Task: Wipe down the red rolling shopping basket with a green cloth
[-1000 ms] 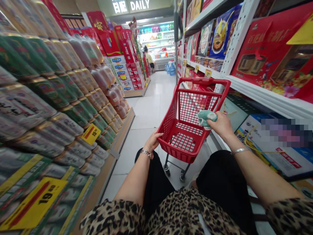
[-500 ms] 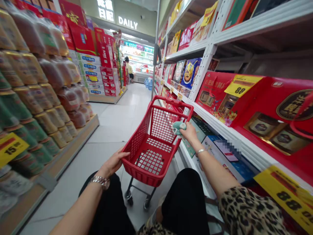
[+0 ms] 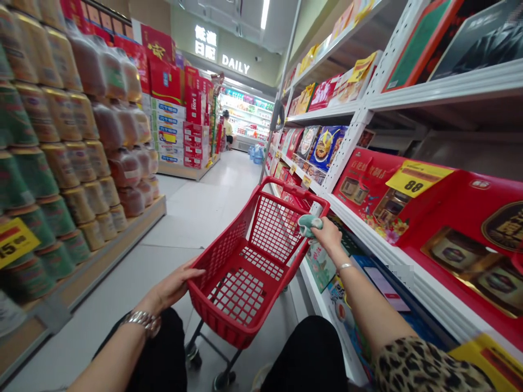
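Fingers loosely spread, the left hand [image 3: 175, 286] rests on the near left rim of the red plastic mesh shopping cart [image 3: 223, 256], whose long axis runs away toward the right-hand shelves [image 3: 408, 272]. Farther along, the right hand [image 3: 330, 235] is closed round a crumpled pale green cloth [image 3: 309, 222], pressing it against the cart's far right top bar.

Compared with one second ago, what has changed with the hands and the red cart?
The view swung right toward the red gift boxes; the red shopping cart now looks tilted. Unchanged: left hand rests on its near rim, right hand holds the green cloth at its right rim.
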A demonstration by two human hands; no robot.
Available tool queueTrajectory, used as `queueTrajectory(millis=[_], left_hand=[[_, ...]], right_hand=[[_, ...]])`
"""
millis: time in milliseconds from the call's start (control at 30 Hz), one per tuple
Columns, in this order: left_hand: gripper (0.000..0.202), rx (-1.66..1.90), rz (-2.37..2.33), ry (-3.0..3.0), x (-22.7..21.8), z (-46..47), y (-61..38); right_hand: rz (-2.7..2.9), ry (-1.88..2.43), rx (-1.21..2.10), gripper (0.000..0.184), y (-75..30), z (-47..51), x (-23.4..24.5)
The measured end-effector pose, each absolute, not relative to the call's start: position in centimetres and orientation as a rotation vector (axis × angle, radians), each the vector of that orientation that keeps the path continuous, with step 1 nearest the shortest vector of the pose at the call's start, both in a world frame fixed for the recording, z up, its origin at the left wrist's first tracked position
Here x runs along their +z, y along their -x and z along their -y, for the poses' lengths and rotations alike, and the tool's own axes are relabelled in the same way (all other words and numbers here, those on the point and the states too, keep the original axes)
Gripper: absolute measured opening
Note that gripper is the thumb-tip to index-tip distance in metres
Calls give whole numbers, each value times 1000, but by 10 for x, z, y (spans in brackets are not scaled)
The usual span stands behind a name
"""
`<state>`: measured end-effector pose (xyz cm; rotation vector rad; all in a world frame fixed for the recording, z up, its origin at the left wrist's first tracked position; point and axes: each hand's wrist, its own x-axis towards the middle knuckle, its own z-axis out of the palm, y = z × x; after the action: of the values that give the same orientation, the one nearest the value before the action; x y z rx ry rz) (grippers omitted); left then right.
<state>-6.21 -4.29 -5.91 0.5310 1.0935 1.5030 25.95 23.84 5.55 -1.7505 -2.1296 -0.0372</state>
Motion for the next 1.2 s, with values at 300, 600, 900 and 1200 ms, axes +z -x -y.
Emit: queueTrajectory(millis=[300,600,900,1200], left_hand=[[65,1545,-1128,-487,-67,39,79],[53,1698,-1105,-453,-70,34,71],[58,1910,-1107,-399,-76,30,66],[54,1961,-1200,-441,-77,30,69]], right_hand=[[2111,1701,-9,43,-256,-248,51],[2072,1569,53,42,-254,-216,27],[2049,1428,294,42,-246,-154,-3],[1942,1119,525,43,-246,-77,-44]])
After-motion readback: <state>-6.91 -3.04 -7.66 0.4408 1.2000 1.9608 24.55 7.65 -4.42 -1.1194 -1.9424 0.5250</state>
